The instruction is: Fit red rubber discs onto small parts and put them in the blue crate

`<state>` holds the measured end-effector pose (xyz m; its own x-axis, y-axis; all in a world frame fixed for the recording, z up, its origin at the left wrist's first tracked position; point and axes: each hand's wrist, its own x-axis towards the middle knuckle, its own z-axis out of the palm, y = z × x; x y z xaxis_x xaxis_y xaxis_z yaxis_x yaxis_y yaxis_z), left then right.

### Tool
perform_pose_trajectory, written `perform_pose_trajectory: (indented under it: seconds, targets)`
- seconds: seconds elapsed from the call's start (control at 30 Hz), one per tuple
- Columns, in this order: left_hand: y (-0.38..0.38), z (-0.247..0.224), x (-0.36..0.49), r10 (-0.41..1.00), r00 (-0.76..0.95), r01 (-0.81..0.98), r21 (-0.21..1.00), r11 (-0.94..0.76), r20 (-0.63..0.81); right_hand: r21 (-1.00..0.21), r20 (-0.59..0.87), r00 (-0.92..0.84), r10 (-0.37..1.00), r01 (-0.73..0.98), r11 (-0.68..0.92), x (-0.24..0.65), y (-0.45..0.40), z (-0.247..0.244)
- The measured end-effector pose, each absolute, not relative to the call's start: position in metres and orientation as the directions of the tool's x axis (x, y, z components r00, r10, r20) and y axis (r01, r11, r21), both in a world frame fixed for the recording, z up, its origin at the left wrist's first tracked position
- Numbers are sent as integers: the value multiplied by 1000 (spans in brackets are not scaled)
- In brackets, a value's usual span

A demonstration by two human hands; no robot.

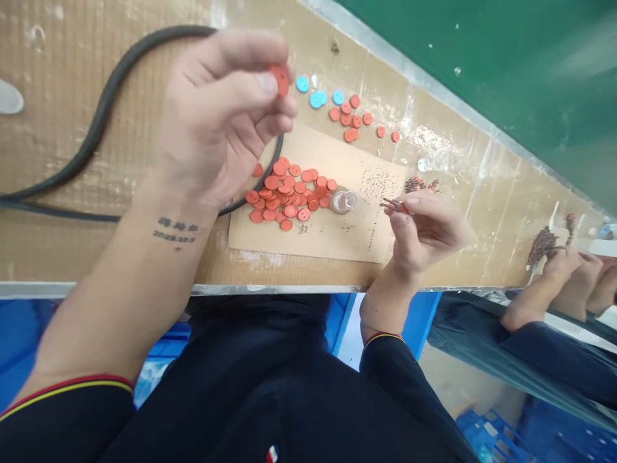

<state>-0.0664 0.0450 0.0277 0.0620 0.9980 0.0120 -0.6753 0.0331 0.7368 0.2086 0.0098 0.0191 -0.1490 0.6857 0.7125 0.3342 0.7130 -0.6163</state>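
Observation:
A red disc with small holes is pinched between the thumb and fingers of my left hand, raised above the bench at the upper left. My right hand pinches a small part with thin brown prongs over the right edge of the cardboard sheet. Many red discs lie heaped on that sheet between my hands. Beside the heap stands a small clear container. Tiny dark pieces are scattered on the sheet near my right hand.
Blue discs and more red discs lie behind the sheet. A black cable curves across the left side. Dark wired parts sit behind my right hand. Another person's hands are at the far right, near a dark pile.

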Motion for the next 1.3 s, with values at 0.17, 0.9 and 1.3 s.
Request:
perform_pose_trajectory:
  seconds: [0.17,0.9,1.3]
  targets:
    - [40,16,-55,981,165,-667,744,36,100,-662,703,-98,704,273,698,207,11,16]
    - [1,29,-13,944,319,-553,794,253,-78,-831,530,-19,848,-209,515,192,6,22]
    - [-2,22,-6,944,328,-604,763,231,-26,-840,517,129,846,-112,530,189,4,18]
